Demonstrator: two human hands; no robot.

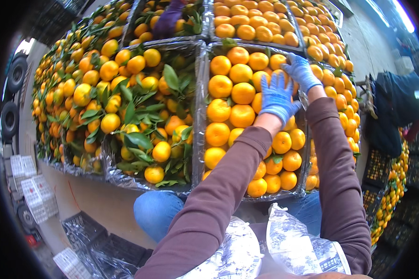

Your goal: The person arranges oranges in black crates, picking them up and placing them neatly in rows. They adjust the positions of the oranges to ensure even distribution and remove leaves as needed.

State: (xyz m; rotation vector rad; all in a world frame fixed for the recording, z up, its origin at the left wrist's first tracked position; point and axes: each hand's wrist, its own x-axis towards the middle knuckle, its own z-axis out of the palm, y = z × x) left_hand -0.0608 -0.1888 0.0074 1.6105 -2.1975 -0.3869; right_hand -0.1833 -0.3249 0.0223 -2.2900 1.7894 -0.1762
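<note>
Both my hands wear blue gloves and reach over a plastic-lined crate of orange mandarins laid in rows. My left hand rests palm down on the fruit with its fingers spread. Just beyond it on the right, my right hand touches the crate's far right corner area, its fingers bent near a mandarin; whether it grips one is hidden. Left of this crate, mandarins with green leaves lie loosely heaped.
More crates of mandarins adjoin at the far side and right. Another person's purple-gloved hand reaches into a far crate. Black crates and white crates stand on the floor at left. A person in dark clothing is at right.
</note>
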